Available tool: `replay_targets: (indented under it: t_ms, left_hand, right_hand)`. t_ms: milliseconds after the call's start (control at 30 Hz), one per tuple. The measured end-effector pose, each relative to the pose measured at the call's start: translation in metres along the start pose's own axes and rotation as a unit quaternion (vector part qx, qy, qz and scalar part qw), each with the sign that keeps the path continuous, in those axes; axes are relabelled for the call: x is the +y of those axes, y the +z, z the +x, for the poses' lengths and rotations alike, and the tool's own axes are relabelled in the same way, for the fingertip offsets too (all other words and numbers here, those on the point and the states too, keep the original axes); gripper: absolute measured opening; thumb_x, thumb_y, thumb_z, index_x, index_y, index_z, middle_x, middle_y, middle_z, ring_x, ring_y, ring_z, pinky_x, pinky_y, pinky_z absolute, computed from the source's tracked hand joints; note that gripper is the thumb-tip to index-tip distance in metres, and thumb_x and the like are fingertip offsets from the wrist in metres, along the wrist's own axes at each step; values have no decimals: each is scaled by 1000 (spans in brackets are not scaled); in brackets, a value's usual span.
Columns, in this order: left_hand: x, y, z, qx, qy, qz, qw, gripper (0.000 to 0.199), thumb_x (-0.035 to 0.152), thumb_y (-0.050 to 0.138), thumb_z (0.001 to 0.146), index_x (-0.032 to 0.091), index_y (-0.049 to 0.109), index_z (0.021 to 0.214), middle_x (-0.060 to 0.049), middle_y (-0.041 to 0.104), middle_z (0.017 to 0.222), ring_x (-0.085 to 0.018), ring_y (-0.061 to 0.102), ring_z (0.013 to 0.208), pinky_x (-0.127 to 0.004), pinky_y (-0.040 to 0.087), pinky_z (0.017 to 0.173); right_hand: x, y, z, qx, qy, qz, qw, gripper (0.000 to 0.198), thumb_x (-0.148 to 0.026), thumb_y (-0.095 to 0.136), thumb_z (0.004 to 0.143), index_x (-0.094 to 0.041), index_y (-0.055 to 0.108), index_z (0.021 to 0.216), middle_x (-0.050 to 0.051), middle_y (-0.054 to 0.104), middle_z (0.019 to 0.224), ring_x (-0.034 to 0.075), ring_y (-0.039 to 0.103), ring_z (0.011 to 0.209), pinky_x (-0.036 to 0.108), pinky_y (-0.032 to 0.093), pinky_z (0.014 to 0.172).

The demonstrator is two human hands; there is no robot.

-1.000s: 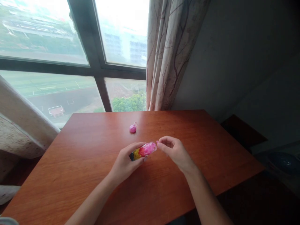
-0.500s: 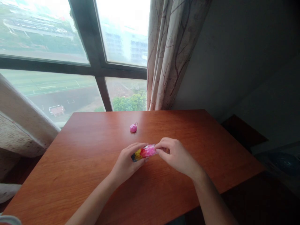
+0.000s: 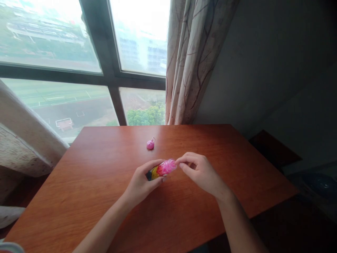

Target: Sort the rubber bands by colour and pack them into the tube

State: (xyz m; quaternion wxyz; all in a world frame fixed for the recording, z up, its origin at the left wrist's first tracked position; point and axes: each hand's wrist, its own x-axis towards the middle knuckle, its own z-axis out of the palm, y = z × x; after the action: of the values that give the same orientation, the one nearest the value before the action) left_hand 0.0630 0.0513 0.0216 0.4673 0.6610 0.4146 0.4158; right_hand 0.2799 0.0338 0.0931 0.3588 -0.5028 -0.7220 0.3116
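My left hand (image 3: pixel 140 181) is wrapped round a small shiny container (image 3: pixel 162 169), see-through in look, with bands of pink, red, yellow and dark colour. It is held tilted above the table, pink end up and to the right. At that pink end, my right hand (image 3: pixel 198 170) has thumb and forefinger drawn together in a pinch. Whether something small sits between those fingertips is too fine to tell. Farther back on the table lies a pink cap-like piece (image 3: pixel 150 144) with a thin ring on top, touched by neither hand.
Both hands are over a reddish-brown wooden table (image 3: pixel 92 182). Behind it stand a window (image 3: pixel 112 80) and a patterned curtain (image 3: pixel 186 63); another curtain (image 3: pixel 23 133) hangs at the left. The rim of a pale round object (image 3: pixel 12 246) shows at the bottom left corner.
My right fingertips have shifted slightly up and away from the container's pink end, so more of it shows. My left hand keeps its hold. The pink cap-like piece stays put.
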Motion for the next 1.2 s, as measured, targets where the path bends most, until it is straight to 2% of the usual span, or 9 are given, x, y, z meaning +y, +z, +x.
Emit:
replay_targets:
  t_ms: [133,300,433,500,633,733,867,1067,1200]
  left_hand:
    - [-1,1,0,-8,-14,-23,1000,42,26,74,75,16,67,115,-8,73,113,-26,68,102,-36,55,91]
    - [-4,1,0,-19,-29,-43,998,44,28,75,76,16,65,117,-8,72,114,-25,68,101,-34,55,90]
    - [-7,-1,0,-11,-50,-67,996,50,30,77,75,16,63,121,-8,72,114,-25,67,102,-33,54,89]
    - [-6,-2,1,-8,-60,-84,995,52,32,76,76,16,62,124,-8,72,113,-26,66,104,-34,54,89]
    - [-4,-3,2,1,-73,-109,991,55,33,75,77,16,60,126,-8,72,113,-25,66,103,-32,54,85]
    - [-2,-3,2,5,-73,-117,990,53,34,74,77,16,61,125,-9,71,114,-25,66,103,-30,54,84]
    - [0,-4,3,10,-71,-113,991,49,36,73,78,15,63,121,-8,72,111,-26,66,105,-31,54,84]
    - [0,-6,5,20,-68,-87,994,50,35,70,79,15,62,125,-8,73,110,-26,66,103,-32,54,84]
    - [1,-5,5,28,-70,-81,994,51,36,70,79,15,63,124,-8,73,110,-26,66,102,-33,54,86]
  right_hand:
    - [1,0,0,15,13,21,1000,19,-18,56,88,-22,74,89,1,69,85,15,61,76,25,44,64]
    - [-1,4,0,33,10,31,999,19,-23,56,88,-23,72,98,2,70,91,16,62,78,26,46,65]
    - [15,13,11,73,21,50,996,20,-25,55,89,-22,70,103,3,69,93,16,62,79,28,49,70]
    - [31,24,25,94,44,51,993,22,-25,55,89,-21,68,106,3,68,93,17,62,79,30,51,73]
    - [57,60,65,65,78,44,994,26,-26,65,88,-18,64,113,8,65,109,21,61,95,39,49,91]
    - [58,86,92,43,83,73,993,30,-35,58,95,-19,59,121,8,59,123,21,61,103,42,52,89]
    - [51,107,112,34,96,125,987,35,-36,60,95,-17,57,124,8,59,123,23,62,104,43,54,87]
    - [66,115,110,65,108,213,969,29,-37,59,95,-21,60,119,8,60,123,21,61,103,40,52,89]
    - [80,105,93,91,119,301,942,38,-47,73,79,-20,64,103,5,68,104,19,62,96,32,49,88]
